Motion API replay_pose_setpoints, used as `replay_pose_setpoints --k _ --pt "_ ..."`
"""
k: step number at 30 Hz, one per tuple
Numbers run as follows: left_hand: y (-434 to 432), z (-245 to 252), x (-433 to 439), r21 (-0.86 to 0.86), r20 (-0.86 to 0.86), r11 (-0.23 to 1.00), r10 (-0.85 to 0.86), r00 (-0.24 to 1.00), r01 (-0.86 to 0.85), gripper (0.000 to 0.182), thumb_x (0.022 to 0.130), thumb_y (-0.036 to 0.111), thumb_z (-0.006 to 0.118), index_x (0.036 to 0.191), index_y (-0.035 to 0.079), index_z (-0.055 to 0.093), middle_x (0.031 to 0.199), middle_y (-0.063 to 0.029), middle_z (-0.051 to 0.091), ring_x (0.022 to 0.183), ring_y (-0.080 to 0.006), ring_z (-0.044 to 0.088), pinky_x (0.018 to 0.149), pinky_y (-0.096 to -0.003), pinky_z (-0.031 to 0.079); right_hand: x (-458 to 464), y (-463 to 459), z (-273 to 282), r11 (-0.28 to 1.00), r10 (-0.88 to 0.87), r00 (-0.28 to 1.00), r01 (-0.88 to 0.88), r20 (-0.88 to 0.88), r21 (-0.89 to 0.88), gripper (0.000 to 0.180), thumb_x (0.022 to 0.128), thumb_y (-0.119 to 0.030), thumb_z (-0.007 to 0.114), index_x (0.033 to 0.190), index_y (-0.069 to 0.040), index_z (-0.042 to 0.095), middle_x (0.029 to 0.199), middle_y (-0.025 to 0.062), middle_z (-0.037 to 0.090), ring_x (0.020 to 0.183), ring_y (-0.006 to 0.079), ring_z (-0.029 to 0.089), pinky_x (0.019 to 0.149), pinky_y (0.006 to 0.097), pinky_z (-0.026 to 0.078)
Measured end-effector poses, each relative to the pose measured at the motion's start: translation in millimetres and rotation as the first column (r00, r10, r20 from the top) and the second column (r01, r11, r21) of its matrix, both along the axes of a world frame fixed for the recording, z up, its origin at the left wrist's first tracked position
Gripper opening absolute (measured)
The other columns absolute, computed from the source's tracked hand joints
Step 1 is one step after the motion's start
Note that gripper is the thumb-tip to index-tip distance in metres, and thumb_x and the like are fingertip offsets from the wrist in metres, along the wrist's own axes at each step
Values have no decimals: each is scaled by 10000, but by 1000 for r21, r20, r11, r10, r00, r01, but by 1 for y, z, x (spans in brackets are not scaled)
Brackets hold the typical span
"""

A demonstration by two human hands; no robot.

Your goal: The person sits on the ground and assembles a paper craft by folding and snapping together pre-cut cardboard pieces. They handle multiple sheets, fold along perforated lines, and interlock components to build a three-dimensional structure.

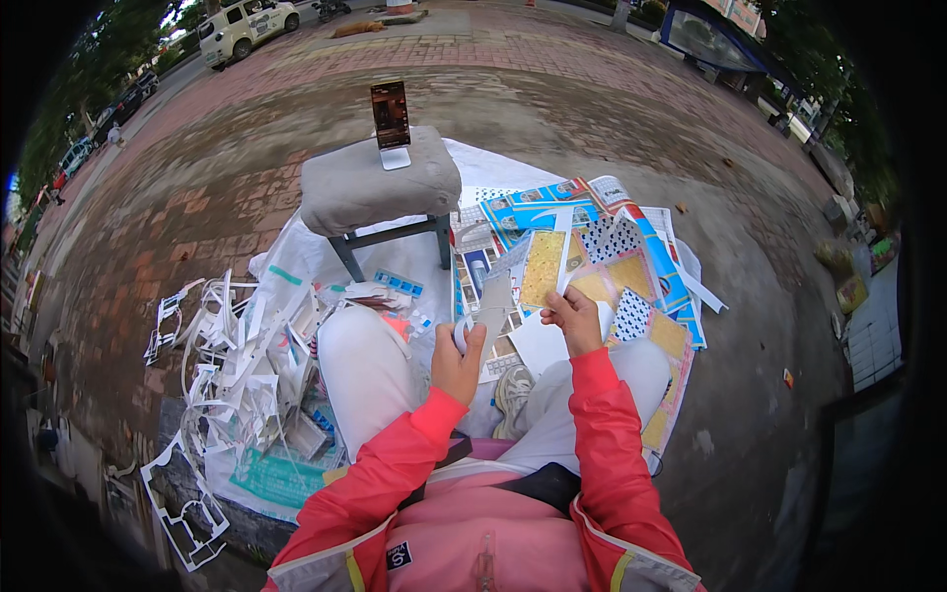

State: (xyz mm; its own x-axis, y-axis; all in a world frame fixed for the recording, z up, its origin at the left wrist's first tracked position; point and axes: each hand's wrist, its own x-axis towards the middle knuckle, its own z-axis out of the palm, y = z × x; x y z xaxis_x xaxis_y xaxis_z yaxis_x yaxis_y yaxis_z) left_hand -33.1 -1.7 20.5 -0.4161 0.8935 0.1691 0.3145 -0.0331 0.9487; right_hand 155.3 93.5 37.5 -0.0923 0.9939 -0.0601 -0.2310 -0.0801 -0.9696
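My left hand [459,362] is closed around a small pale item, mostly hidden by the fingers. A greyish, see-through strip [497,296] rises beside its thumb; whether the two are one piece I cannot tell. Between thumb and fingers my right hand [577,320] pinches the lower end of a narrow white paper strip [564,248], which widens into a T at the top. Behind that strip is a yellow patterned sheet [542,266]. Below and between the hands lies a plain white sheet [534,344], over other printed sheets.
A phone [390,115] stands on a grey padded stool [370,185] ahead. White paper offcuts [240,370] heap up at left, partly on a white plastic sheet [285,251]. Blue printed sheets [658,259] and yellow patterned ones [629,274] spread at right. My shoe [512,396] shows between my knees.
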Motion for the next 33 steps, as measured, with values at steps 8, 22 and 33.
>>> replay_pose_setpoints --k 8,22,33 --pt "25 47 -48 -159 -267 901 -432 862 403 423 957 316 532 1238 -1 526 1180 -146 572 1102 -230 530 966 -335 386 0 -10 -2 988 122 992 -126 44 87 161 906 -125 601 818 9 586 761 68 622 668 133 621 634 259 530" --pt "50 8 7 -13 791 793 -365 491 609 299 919 240 618 1137 37 584 1066 -34 643 873 -108 639 789 -248 480 -7 -23 -4 961 275 947 -277 -166 13 165 913 -113 600 972 39 626 841 73 642 706 129 625 647 269 536" --pt "37 -7 19 13 863 939 -184 470 343 284 929 195 594 1090 -33 537 991 -119 643 798 -163 658 718 -265 550 -27 -36 -11 982 121 964 -151 235 113 261 930 -191 579 737 -19 545 640 61 603 509 82 542 477 217 435"
